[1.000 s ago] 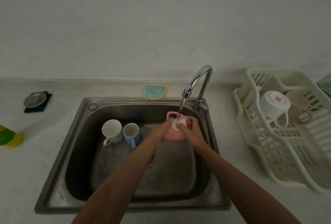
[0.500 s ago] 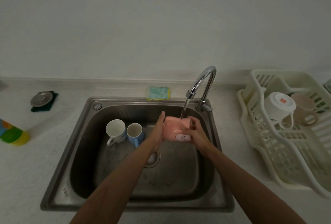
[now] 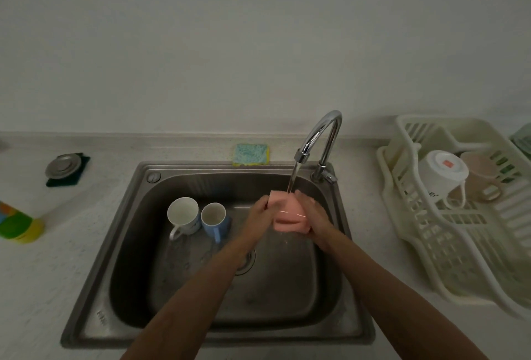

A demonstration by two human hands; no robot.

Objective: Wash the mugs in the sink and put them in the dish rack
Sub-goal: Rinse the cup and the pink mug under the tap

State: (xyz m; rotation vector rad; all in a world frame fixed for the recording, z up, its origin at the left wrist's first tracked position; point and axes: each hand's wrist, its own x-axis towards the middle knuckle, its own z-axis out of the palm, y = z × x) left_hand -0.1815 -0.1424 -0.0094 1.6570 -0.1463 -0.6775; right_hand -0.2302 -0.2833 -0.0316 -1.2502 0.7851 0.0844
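A pink mug (image 3: 288, 211) is held between both hands under the running tap (image 3: 316, 141), over the steel sink (image 3: 129, 259). My left hand (image 3: 260, 213) grips its left side and my right hand (image 3: 311, 216) wraps its right side. Water falls onto the mug's top. A white mug (image 3: 183, 216) and a blue mug (image 3: 214, 220) stand upright at the sink's back left. In the cream dish rack (image 3: 431, 244) on the right, a white mug (image 3: 441, 175) lies upside down beside a beige mug (image 3: 478, 177).
A blue and yellow sponge (image 3: 250, 154) lies behind the sink. A metal drain plug (image 3: 63, 167) rests on a dark pad at the left. A green and yellow bottle (image 3: 17, 226) lies at the left edge. The wall rises close behind the counter.
The pink mug has been turned between my hands under the water; its printed side no longer shows. My left fingers have closed around it.
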